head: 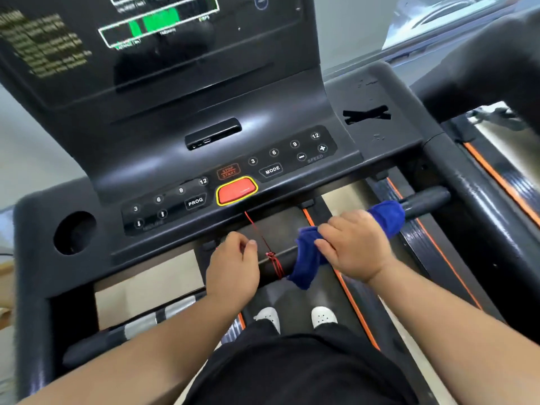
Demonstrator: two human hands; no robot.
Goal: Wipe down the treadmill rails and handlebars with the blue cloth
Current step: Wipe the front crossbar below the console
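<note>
The blue cloth [385, 216] is wrapped round the treadmill's black front handlebar [423, 201], with one end hanging down at the bar's middle. My right hand [355, 245] grips the cloth and the bar through it. My left hand [233, 267] grips the same bar further left, just left of the red safety cord [273, 260] tied round it. The right side rail [479, 197] runs down the right edge of the deck.
The control console [204, 159] with its red stop key [236, 190] rises right behind the bar. A cup holder [74, 232] sits at the console's left. My white shoes [295, 317] stand on the belt below. A thick black arm [496, 62] crosses the top right.
</note>
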